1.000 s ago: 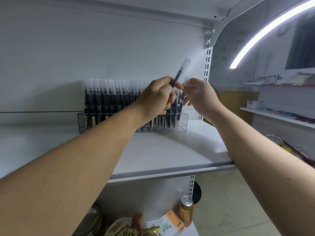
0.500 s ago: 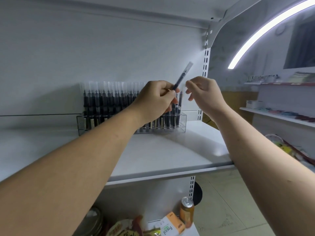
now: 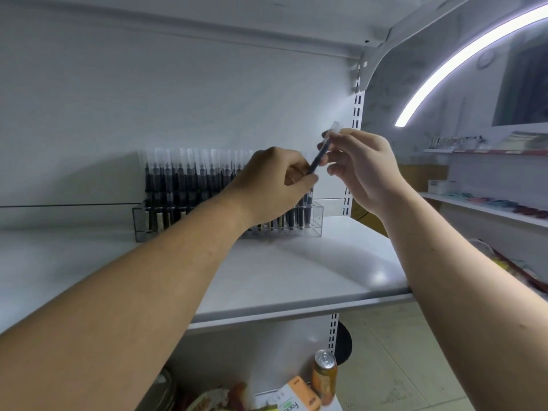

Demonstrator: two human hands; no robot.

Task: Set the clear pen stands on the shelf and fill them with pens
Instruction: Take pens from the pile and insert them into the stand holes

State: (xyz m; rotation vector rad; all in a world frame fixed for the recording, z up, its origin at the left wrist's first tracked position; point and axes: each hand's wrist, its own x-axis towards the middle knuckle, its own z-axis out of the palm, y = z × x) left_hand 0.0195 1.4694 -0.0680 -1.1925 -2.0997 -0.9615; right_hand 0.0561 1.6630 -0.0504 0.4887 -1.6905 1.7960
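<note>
My left hand (image 3: 275,185) and right hand (image 3: 361,170) both pinch one pen (image 3: 316,163), tilted toward one o'clock above the clear pen stand (image 3: 317,223) on the shelf (image 3: 296,277). Lowered crooked, it could knock the standing pens (image 3: 189,179) askew.

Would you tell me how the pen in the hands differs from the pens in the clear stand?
The held pen tilts, cap up and rightward; the racked pens stand upright in a row. The held pen is aloft between the left hand and right hand; the racked pens sit in the clear stand on the shelf. All have dark barrels and clear caps.
</note>
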